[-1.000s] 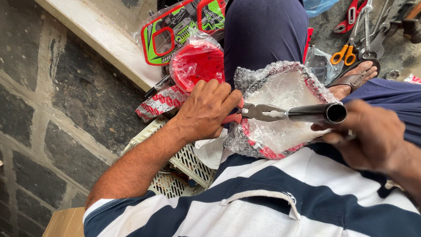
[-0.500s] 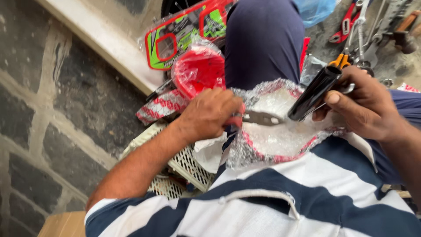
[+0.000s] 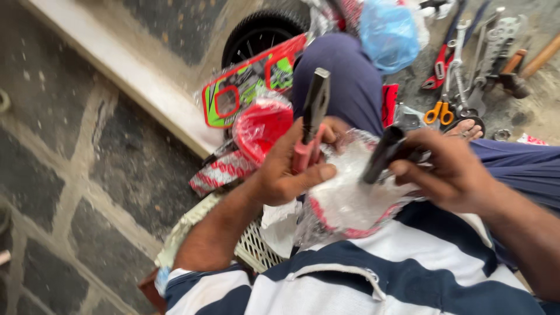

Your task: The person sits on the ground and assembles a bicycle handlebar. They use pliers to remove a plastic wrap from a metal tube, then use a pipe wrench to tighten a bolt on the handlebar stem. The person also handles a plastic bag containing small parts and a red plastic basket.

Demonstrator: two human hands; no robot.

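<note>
Your left hand [image 3: 286, 169] is gripping red-handled pliers [image 3: 312, 119] upright, fingers pressed around the handles; your right hand [image 3: 452, 169] is pinching a black tube [image 3: 382, 154] over the bubble-wrapped part [image 3: 350, 198] on your lap.

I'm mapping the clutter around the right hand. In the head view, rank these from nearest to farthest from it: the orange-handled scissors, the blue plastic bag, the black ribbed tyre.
1. Orange-handled scissors: on the ground just above the right hand.
2. Blue plastic bag: farther up, beyond the knee.
3. Black ribbed tyre: farthest, upper left by the kerb.
</note>
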